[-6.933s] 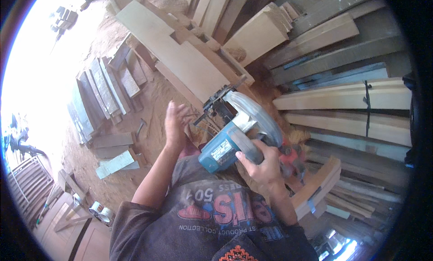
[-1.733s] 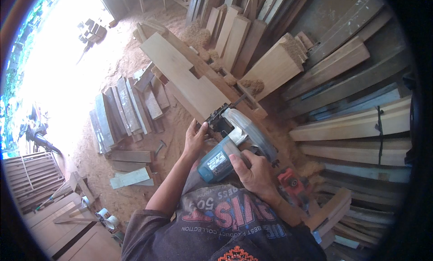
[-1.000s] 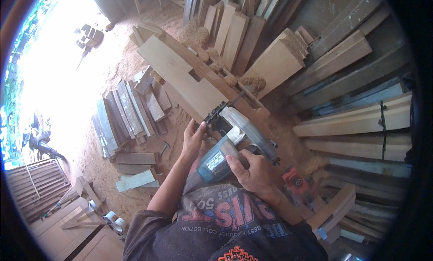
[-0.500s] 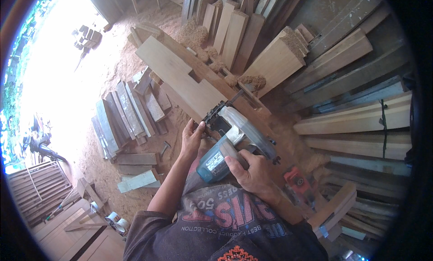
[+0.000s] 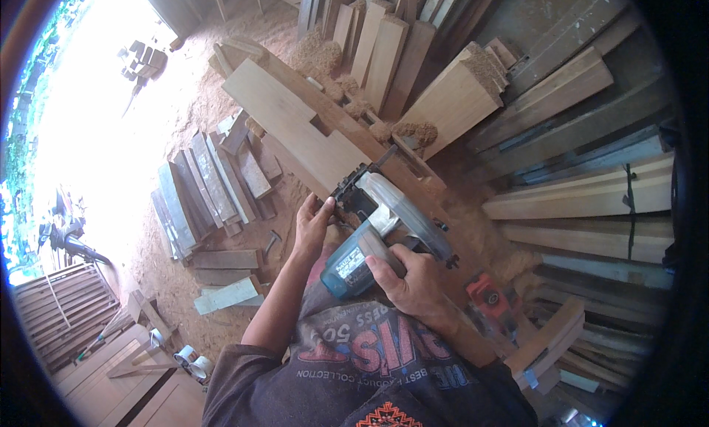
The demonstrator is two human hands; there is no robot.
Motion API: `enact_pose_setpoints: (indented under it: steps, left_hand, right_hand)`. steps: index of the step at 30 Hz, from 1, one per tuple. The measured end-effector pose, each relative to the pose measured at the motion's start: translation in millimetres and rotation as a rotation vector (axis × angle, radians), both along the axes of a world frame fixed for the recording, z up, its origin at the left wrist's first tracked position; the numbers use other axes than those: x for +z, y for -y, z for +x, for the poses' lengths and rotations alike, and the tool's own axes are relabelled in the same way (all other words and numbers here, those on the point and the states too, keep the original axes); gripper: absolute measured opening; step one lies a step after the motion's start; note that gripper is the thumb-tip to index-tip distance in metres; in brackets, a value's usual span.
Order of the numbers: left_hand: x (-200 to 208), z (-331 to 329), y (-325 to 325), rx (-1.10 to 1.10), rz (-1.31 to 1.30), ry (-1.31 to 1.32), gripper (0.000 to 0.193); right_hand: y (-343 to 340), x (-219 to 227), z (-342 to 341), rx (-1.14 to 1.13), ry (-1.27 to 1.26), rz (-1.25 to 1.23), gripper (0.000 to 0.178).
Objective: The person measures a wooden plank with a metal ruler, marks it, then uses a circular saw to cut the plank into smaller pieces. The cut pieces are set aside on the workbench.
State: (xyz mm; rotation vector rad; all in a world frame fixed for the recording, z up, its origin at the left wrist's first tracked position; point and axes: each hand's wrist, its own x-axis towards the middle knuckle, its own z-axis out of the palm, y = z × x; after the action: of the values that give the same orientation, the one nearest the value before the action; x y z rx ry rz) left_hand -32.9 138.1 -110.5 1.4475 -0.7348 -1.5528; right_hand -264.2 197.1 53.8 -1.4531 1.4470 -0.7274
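A teal circular saw [image 5: 354,263] with a silver blade guard [image 5: 410,213] and a black base plate [image 5: 357,192] rests at the near end of a pale wooden board [image 5: 295,128]. The board has a step cut in its right edge. My right hand [image 5: 413,279] is wrapped round the saw's rear handle, its thumb on top. My left hand [image 5: 314,224] is closed at the left corner of the base plate, beside the board's edge, with its thumb against the plate. Its other fingers are partly hidden. The blade is out of sight.
Under the board runs a sawdust-covered beam [image 5: 284,76]. Short offcuts [image 5: 199,180] and a hammer [image 5: 272,241] lie to the left. On the right are a red tool [image 5: 487,298] and stacked planks [image 5: 583,198]. More boards [image 5: 384,62] lean at the back.
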Motion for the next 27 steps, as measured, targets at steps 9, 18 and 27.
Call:
enact_pose_setpoints:
  steps: [9, 18, 27]
  left_hand:
    - [3.6, -0.4, 0.8, 0.004, -0.031, 0.019, 0.031]
    - [-0.7, 2.2, 1.3, 0.004, -0.052, 0.009, 0.026]
    - [7.9, 4.3, 4.4, -0.014, 0.017, 0.045, 0.039]
  right_hand:
    - [0.5, -2.4, 0.2, 0.007, -0.002, -0.01, 0.054]
    - [0.5, 1.4, -4.5, 0.065, -0.058, 0.074, 0.048]
    - [2.1, 2.6, -3.6, 0.062, -0.056, 0.051, 0.049]
